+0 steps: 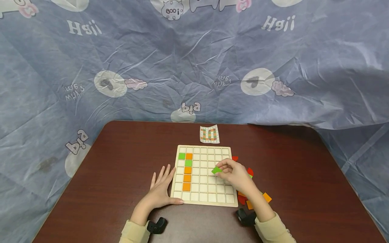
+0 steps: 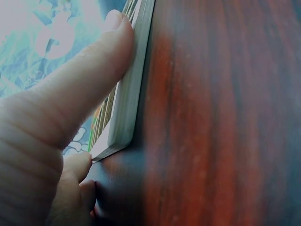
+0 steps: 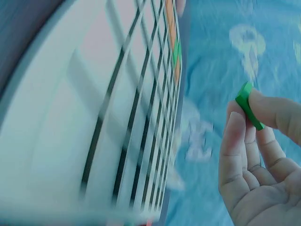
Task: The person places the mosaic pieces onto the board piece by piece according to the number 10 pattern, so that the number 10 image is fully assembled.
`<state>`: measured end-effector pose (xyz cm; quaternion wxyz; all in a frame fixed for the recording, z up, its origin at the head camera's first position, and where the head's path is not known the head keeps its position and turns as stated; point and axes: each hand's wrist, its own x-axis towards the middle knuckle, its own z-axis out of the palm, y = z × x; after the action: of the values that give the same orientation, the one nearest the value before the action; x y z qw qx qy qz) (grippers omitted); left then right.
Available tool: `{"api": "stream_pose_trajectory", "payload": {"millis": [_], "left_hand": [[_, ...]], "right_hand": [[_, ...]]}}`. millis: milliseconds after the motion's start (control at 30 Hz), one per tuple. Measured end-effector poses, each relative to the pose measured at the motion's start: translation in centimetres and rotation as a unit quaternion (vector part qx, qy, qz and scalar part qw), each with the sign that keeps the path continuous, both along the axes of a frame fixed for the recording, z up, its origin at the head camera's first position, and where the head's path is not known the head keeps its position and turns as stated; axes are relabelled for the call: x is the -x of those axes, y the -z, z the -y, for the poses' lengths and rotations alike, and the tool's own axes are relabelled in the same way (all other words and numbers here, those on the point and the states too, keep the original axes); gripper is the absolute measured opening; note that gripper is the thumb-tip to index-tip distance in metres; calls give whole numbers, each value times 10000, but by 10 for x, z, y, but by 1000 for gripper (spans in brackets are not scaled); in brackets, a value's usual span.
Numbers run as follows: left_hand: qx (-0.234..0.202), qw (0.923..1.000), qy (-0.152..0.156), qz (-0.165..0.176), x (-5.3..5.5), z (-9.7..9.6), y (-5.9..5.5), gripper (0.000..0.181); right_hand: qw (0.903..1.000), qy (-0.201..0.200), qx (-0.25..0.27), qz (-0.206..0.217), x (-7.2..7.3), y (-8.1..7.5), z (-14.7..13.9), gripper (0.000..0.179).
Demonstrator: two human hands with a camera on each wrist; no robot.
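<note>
A pale wooden grid board [image 1: 209, 198] lies on the table, with orange and green square tiles in its two left columns, such as an orange tile [image 1: 186, 186] and a green tile [image 1: 181, 156]. My right hand [image 1: 236, 174] pinches a green tile [image 3: 247, 104] between thumb and fingertips, held above the right half of the board. With fingers spread, my left hand [image 1: 159, 195] rests at the board's lower left corner. Its thumb [image 2: 101, 61] lies along the near edge, and the fingertips reach the left side.
Behind the board stands a small patterned card [image 1: 209, 134] with a coloured grid. Loose red, orange and green pieces lie to the right, including an orange tile [image 1: 267, 197], partly under the right forearm. A blue printed cloth [image 1: 194, 60] hangs behind the brown table [image 1: 136, 148].
</note>
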<state>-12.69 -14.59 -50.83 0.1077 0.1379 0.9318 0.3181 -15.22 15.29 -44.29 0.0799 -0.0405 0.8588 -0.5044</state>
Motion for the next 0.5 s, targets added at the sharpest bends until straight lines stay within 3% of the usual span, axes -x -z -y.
{"api": "stream_pose_trajectory", "payload": {"millis": [200,500], "left_hand": [[-27,10000,-14,4,0,0,-1,126],[5,10000,50,-13,0,2,2,124]], "right_hand": [[9986,-490,157,-145,0,6,48,19],[9927,-1129,-228,-359,-2,18,98,13]]}}
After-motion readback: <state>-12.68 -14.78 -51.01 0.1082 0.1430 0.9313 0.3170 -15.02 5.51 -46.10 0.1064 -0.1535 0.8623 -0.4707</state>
